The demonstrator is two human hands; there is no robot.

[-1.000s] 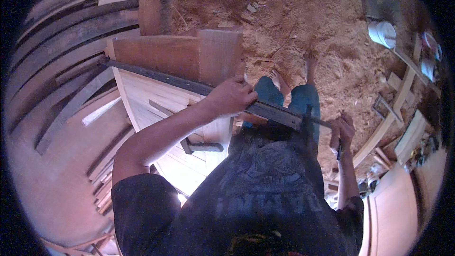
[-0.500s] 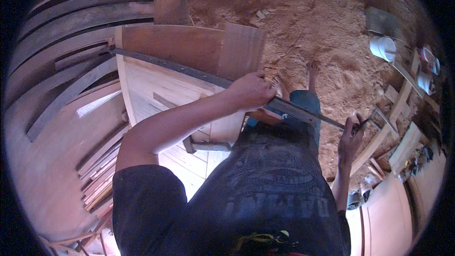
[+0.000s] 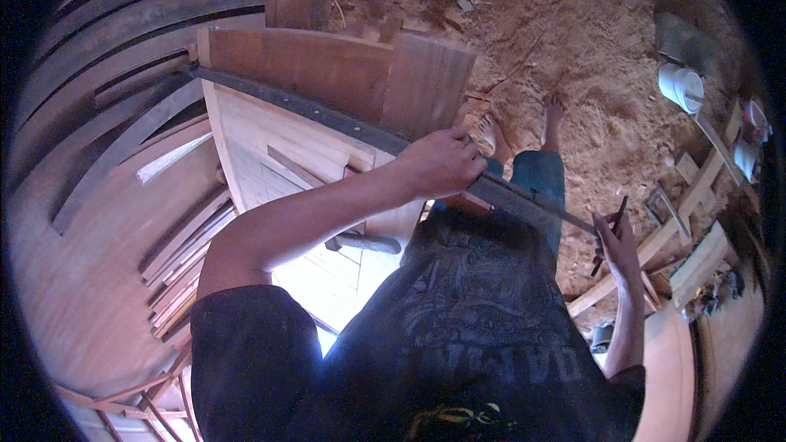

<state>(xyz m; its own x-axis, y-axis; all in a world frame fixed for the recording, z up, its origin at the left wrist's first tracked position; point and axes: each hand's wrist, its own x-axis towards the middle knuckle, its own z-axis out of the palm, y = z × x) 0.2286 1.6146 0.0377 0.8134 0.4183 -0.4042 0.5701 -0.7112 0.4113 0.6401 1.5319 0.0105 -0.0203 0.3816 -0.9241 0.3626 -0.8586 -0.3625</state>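
A long dark bar clamp (image 3: 327,114), dotted with small holes, runs along the far edge of a pale wooden panel (image 3: 303,139). My left hand (image 3: 443,164) is closed over the bar near the panel's right corner. Beyond that hand, the clamp narrows to a thin rod reaching toward my right hand (image 3: 620,247). There my right fingers close round a slim dark crossbar handle (image 3: 624,206) at the rod's end. On the panel, below my left forearm, lies a dark tool with a rounded handle (image 3: 368,243); its kind is unclear.
Brown boards (image 3: 327,57) stand along the panel's far side. Long curved planks (image 3: 164,4) are stacked at the left. White buckets (image 3: 679,87), offcuts and a long batten (image 3: 679,205) lie on the sawdust-covered floor (image 3: 524,24) at the right. My bare feet are on that floor.
The crossbar handle has turned to a more upright angle, and my right hand has shifted slightly right and down. My left hand keeps its hold on the bar. The view has shifted a little.
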